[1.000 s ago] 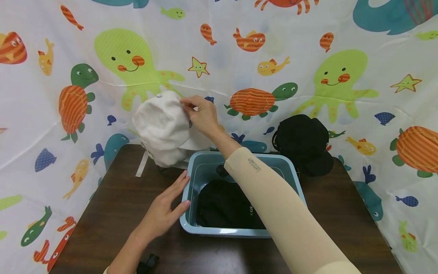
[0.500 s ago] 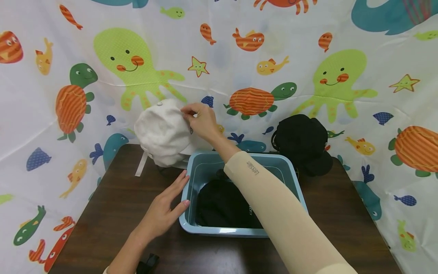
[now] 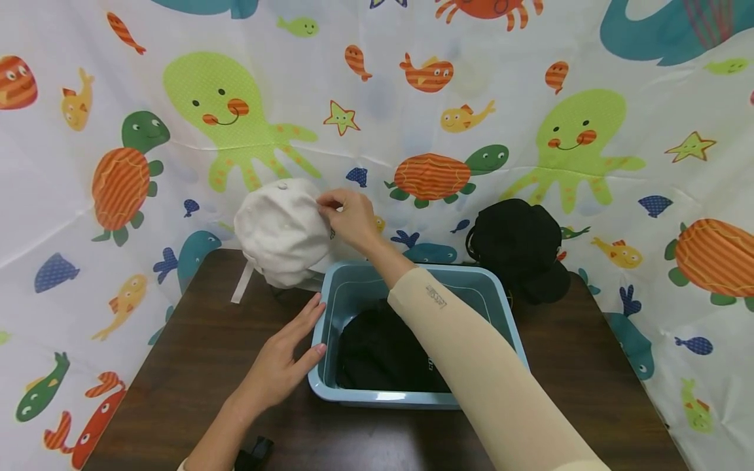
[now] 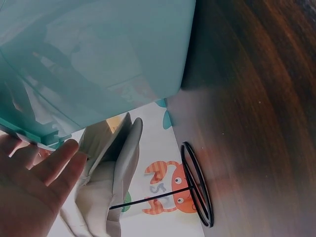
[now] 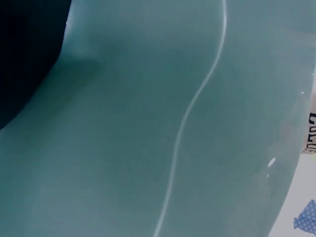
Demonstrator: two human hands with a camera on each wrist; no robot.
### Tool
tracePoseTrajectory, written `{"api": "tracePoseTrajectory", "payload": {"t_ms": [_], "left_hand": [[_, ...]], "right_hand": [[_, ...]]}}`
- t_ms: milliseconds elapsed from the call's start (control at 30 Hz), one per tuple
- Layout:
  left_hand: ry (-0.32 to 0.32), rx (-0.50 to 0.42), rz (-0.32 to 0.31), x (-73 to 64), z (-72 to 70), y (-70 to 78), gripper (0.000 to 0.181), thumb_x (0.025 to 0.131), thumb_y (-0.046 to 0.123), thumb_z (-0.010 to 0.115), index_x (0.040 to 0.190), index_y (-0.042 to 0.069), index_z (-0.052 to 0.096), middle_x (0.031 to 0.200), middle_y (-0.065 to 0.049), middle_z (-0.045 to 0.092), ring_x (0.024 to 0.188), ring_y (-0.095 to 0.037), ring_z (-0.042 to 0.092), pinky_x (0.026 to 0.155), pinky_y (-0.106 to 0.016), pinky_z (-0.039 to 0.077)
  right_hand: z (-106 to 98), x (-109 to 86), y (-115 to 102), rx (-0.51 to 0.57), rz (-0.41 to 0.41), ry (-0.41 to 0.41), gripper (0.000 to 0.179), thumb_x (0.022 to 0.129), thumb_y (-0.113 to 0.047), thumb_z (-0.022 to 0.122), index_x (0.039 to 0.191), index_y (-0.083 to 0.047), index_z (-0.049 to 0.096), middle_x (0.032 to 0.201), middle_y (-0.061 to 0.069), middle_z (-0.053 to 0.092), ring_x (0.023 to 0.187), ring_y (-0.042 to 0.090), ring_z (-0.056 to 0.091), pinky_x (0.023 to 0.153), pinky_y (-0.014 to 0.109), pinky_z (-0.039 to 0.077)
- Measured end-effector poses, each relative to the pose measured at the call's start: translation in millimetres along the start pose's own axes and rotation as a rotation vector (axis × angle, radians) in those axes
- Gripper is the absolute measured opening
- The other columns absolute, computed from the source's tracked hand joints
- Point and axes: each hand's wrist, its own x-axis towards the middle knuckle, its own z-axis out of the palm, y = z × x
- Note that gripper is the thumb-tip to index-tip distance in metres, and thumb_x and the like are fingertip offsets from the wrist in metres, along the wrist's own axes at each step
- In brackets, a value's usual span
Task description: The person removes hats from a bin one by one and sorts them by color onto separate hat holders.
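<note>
A white cap [image 3: 283,235] hangs at the back left, on a black wire stand [image 4: 198,187] whose round foot shows in the left wrist view. My right hand [image 3: 352,219] pinches the right side of its crown with thumb and fingers. Against the left rim of a blue plastic basin [image 3: 346,307], my left hand [image 3: 278,367] rests with fingers extended. A black cap [image 3: 379,350] lies inside the basin, partly covered by my right forearm. The right wrist view is mostly basin wall [image 5: 123,138], with no fingers showing.
Another black cap [image 3: 518,242] is propped up at the back right, beyond the basin. A white strip [image 3: 242,282] lies on the dark wooden table [image 3: 194,340] by the white cap. Behind the table hangs a sea-animal curtain [image 3: 400,39].
The white cap has come down onto its stand, the right hand lowering with it and keeping its pinch. My left hand has stayed at the basin's rim.
</note>
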Motion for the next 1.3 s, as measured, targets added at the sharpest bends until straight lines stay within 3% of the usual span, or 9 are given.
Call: {"api": "tracePoseTrajectory", "payload": {"t_ms": [300, 600, 800, 1200, 1300], "left_hand": [[0.005, -0.016, 0.018, 0.7, 0.8, -0.3, 0.065, 0.104, 0.022, 0.065, 0.163, 0.017, 0.039, 0.171, -0.002, 0.031, 0.153, -0.025, 0.037, 0.117, -0.013, 0.020], [0.003, 0.012, -0.001, -0.2, -0.1, 1.1, 0.065, 0.105, 0.024, 0.065, 0.164, 0.019, 0.038, 0.171, -0.001, 0.031, 0.152, -0.025, 0.038, 0.117, -0.022, 0.026], [0.005, 0.024, -0.001, -0.8, 0.1, 1.4, 0.066, 0.104, 0.024, 0.065, 0.164, 0.019, 0.038, 0.171, 0.000, 0.031, 0.152, -0.025, 0.039, 0.117, -0.037, 0.034], [0.018, 0.017, 0.001, -1.7, -1.3, 2.8, 0.066, 0.104, 0.023, 0.066, 0.163, 0.018, 0.039, 0.170, -0.003, 0.033, 0.152, -0.025, 0.038, 0.116, -0.031, 0.031], [0.018, 0.015, 0.007, -1.4, -0.7, 3.4, 0.066, 0.104, 0.023, 0.066, 0.163, 0.017, 0.039, 0.170, -0.005, 0.033, 0.152, -0.025, 0.038, 0.116, -0.040, 0.037]], "right_hand": [[-2, -6.4, 5, 0.013, 0.000, -0.020, 0.016, 0.098, -0.006, 0.073, 0.113, -0.003, 0.080, 0.108, 0.009, 0.078, 0.101, 0.021, 0.072, 0.082, 0.023, 0.056], [-13, -10.6, 4, -0.049, 0.027, -0.048, 0.019, 0.100, -0.013, 0.073, 0.118, -0.008, 0.079, 0.108, 0.006, 0.078, 0.099, 0.019, 0.071, 0.077, 0.026, 0.055], [-34, -9.9, -1, -0.122, -0.009, -0.077, 0.025, 0.100, -0.017, 0.074, 0.122, -0.007, 0.077, 0.112, 0.006, 0.077, 0.101, 0.020, 0.071, 0.081, 0.032, 0.055], [-82, -12.5, -18, -0.154, -0.074, -0.059, 0.027, 0.099, -0.018, 0.075, 0.123, -0.006, 0.076, 0.114, 0.007, 0.077, 0.099, 0.021, 0.072, 0.082, 0.036, 0.055], [-94, -15.0, -22, -0.171, -0.088, -0.068, 0.028, 0.098, -0.018, 0.076, 0.123, -0.006, 0.075, 0.115, 0.008, 0.076, 0.099, 0.021, 0.072, 0.084, 0.038, 0.055]]}}
